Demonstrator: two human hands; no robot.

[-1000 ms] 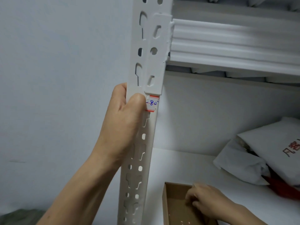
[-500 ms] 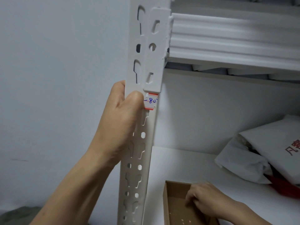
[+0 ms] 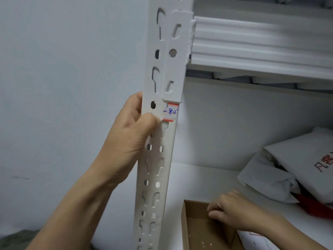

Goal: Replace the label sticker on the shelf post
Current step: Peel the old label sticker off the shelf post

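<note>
Likely peeling step: left hand (image 3: 129, 139), fingers clenched round the shelf post (image 3: 155, 174), thumb against the left edge of the label sticker (image 3: 170, 112) below the beam bracket (image 3: 175, 60); right hand (image 3: 232, 212) in the cardboard box (image 3: 196, 230) at the front edge of the shelf (image 3: 203, 181), grasp indiscernible; next, lift that edge cleanly

The shelf post (image 3: 152, 42) is a white perforated metal upright with keyhole slots and round holes, running from the top centre of the frame down to the bottom, leaning slightly. The label sticker (image 3: 170, 112) is stuck on its front face at mid-frame, just below the beam bracket. It is white with red bands and blue handwriting, and its left edge is ragged.
</note>
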